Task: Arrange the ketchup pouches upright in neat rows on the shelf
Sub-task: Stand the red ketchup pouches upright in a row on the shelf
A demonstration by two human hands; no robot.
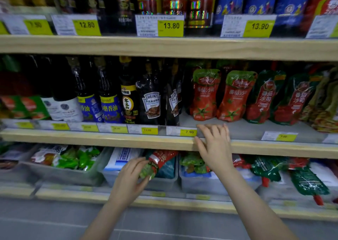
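On the middle shelf (pixel 109 139), dark sauce bottles (pixel 109 93) fill the left half, and two black pepper sauce pouches (pixel 151 102) stand just left of the ketchup row. Two red ketchup pouches (pixel 205 95) stand upright side by side, a bare strip of shelf in front of them; right of these, green-and-red pouches (pixel 265 97) lean against one another. Yellow price tags (pixel 188 131) line the shelf edge.

On the lower shelf, a grey bin (pixel 60 174) at left holds green and red packets. The next bin (pixel 164 183) holds white-and-blue packets, and the left hand (pixel 131 179) there pinches one ketchup pouch (pixel 157 163) by its green end between thumb and fingers, the pouch tilted over that bin. The right hand (pixel 214 144) lies flat, fingers spread, over the front edge of the middle shelf, fingertips reaching the bare strip, empty. Further right, another bin (pixel 201 185) holds green packets, and dark green pouches (pixel 307 181) lie flat beside it.
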